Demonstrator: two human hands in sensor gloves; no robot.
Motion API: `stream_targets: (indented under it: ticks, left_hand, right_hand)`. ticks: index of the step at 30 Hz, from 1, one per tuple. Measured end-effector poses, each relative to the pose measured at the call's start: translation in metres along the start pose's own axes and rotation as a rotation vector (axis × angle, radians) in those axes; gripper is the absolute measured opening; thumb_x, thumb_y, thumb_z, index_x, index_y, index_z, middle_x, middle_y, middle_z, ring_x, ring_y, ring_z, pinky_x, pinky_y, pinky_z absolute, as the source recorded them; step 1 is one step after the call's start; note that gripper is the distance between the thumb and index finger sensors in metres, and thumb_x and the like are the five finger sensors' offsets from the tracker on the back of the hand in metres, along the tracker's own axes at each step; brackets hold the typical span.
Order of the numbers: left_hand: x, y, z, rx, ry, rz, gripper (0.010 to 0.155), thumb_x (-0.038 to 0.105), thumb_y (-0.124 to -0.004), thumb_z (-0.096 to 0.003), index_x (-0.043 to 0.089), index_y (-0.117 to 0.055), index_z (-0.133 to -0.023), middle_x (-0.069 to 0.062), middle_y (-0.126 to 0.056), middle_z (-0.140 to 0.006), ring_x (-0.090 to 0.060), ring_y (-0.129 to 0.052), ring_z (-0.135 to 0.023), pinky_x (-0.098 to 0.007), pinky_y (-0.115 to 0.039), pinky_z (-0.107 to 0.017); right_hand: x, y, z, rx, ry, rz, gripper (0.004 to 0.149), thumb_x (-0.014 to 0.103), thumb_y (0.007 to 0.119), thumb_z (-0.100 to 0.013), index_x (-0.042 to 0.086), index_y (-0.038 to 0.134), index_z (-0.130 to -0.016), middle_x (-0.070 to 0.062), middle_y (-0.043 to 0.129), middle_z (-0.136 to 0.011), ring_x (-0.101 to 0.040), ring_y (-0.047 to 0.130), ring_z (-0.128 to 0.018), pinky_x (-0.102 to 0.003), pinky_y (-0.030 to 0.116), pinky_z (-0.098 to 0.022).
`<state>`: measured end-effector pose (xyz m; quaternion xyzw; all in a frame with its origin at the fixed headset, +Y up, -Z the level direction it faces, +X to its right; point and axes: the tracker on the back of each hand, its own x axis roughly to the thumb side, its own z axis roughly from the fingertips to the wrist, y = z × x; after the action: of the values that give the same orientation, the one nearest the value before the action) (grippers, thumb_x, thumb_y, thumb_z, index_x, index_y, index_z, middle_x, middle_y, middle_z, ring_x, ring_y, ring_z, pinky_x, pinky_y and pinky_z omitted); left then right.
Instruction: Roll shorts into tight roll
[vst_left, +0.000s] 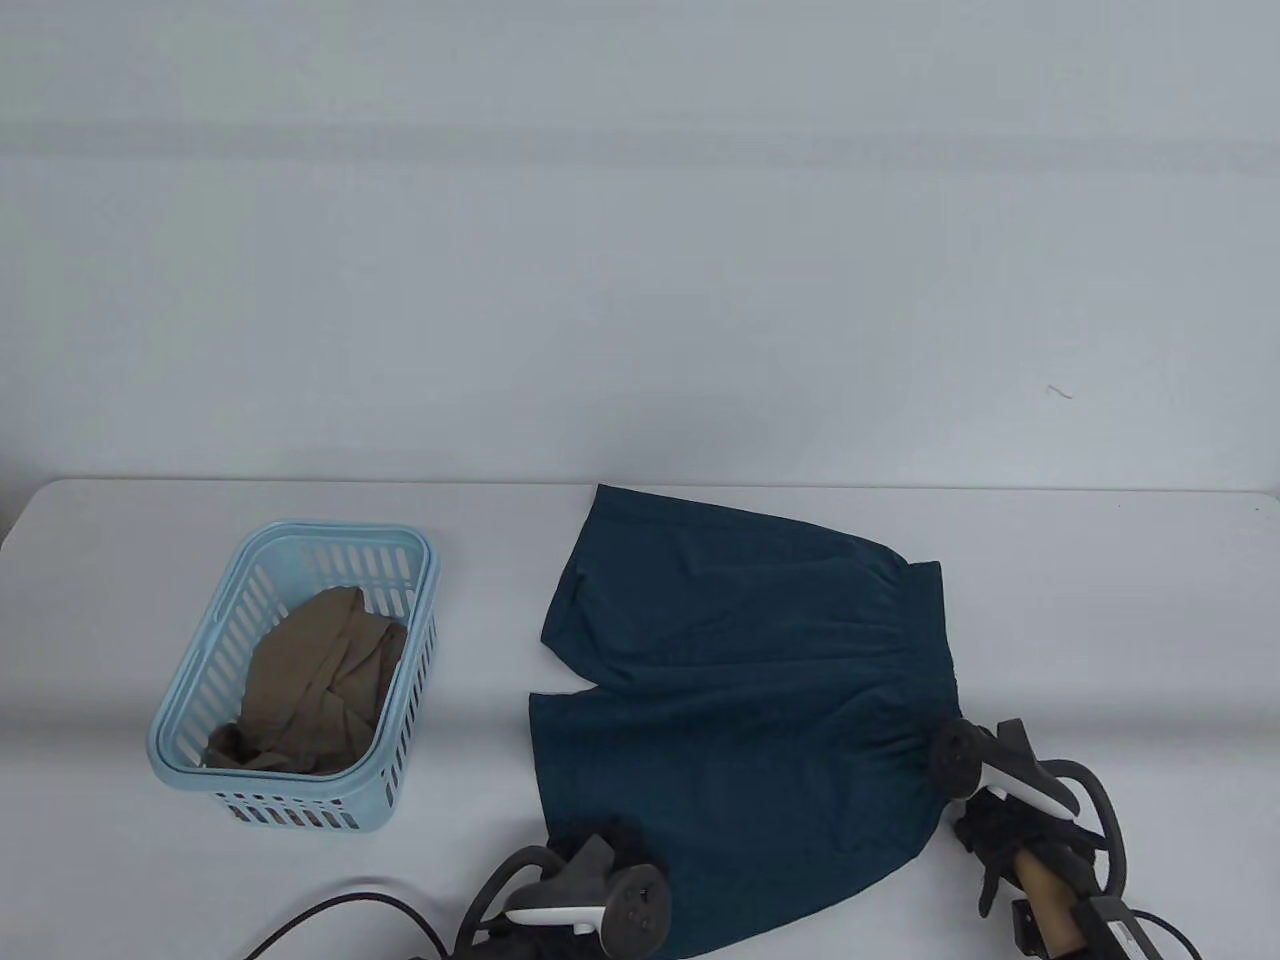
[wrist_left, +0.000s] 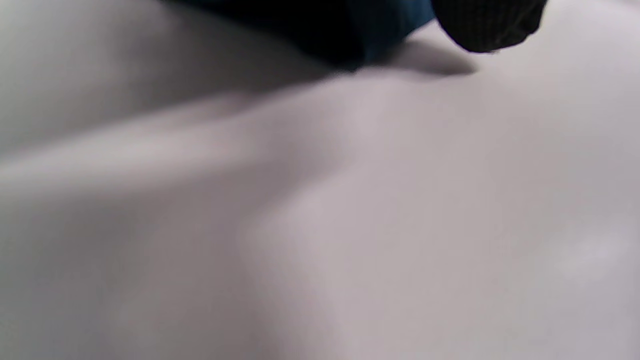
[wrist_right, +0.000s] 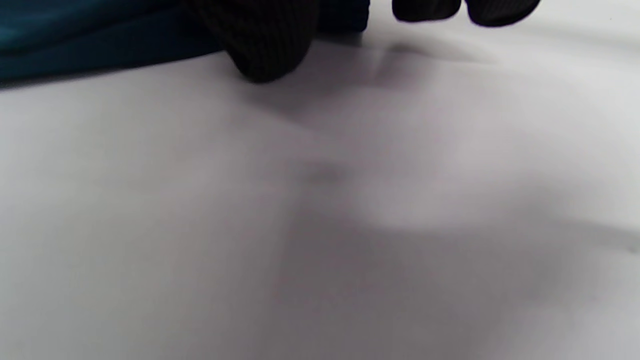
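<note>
Left hand (vst_left: 590, 880) and right hand (vst_left: 985, 790), grips unclear, meet the flat shorts' (vst_left: 740, 680) near edge; rolling seems unstarted, needing a firm first fold.

A pair of dark teal fabric shorts (vst_left: 740, 690) is spread flat on the white table (vst_left: 200, 880), right of centre, with the waistband turned to the right and the two legs to the left. A pale blue slotted plastic basket (vst_left: 190, 720) is set well apart to the left, with a crumpled tan garment (vst_left: 320, 680) inside. The gloved left hand (vst_left: 600, 850) is placed at the shorts' near edge, the gloved right hand (vst_left: 1000, 815) at the near waistband corner.
</note>
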<state>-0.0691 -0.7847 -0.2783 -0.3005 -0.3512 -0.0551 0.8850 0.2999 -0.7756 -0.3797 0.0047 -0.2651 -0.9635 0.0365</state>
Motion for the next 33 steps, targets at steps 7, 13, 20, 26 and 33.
stream_targets:
  ticks: [7,13,20,26,33]
  left_hand:
    - [-0.005,-0.004,-0.007,-0.023,0.008,0.056,0.097,0.056,-0.062,-0.0482,0.005,-0.002,-0.105,-0.03,0.005,-0.106,-0.061,-0.004,-0.097,-0.075,-0.019,-0.065]
    - [-0.006,0.002,-0.006,0.159,0.072,-0.011,0.06,0.03,-0.055,-0.0563,0.014,-0.027,-0.107,-0.023,-0.021,-0.112,-0.054,-0.029,-0.103,-0.07,-0.034,-0.07]
    - [-0.017,0.017,-0.001,0.378,0.072,0.033,0.046,0.03,-0.057,-0.0549,0.02,-0.063,-0.1,-0.017,-0.061,-0.109,-0.047,-0.064,-0.1,-0.067,-0.052,-0.069]
    - [-0.04,0.054,0.021,0.503,0.096,0.193,0.043,0.032,-0.06,-0.054,0.021,-0.073,-0.094,-0.016,-0.072,-0.106,-0.046,-0.07,-0.099,-0.067,-0.051,-0.069]
    - [-0.054,0.104,0.071,0.736,0.09,0.34,0.041,0.036,-0.069,-0.0518,0.02,-0.082,-0.087,-0.015,-0.082,-0.101,-0.045,-0.078,-0.095,-0.068,-0.053,-0.069]
  right_hand:
    - [0.005,-0.005,-0.005,-0.013,0.017,0.03,0.069,0.023,0.071,-0.051,0.027,0.025,-0.103,-0.018,0.027,-0.111,-0.044,0.049,-0.1,-0.06,0.05,-0.07]
    - [0.004,-0.01,-0.008,-0.117,0.025,-0.023,0.056,0.024,0.069,-0.051,0.026,0.043,-0.101,-0.019,0.044,-0.107,-0.04,0.061,-0.095,-0.057,0.056,-0.068]
    - [0.002,-0.014,-0.003,-0.23,0.036,-0.048,0.047,0.025,0.069,-0.051,0.026,0.06,-0.097,-0.017,0.063,-0.102,-0.037,0.076,-0.088,-0.055,0.064,-0.064]
    - [-0.003,-0.02,0.004,-0.256,0.049,-0.174,0.045,0.025,0.07,-0.05,0.025,0.068,-0.095,-0.016,0.07,-0.102,-0.038,0.077,-0.089,-0.058,0.063,-0.064]
    - [-0.009,-0.037,0.026,-0.315,-0.009,-0.333,0.045,0.027,0.069,-0.05,0.018,0.069,-0.095,-0.015,0.064,-0.106,-0.041,0.067,-0.095,-0.062,0.058,-0.066]
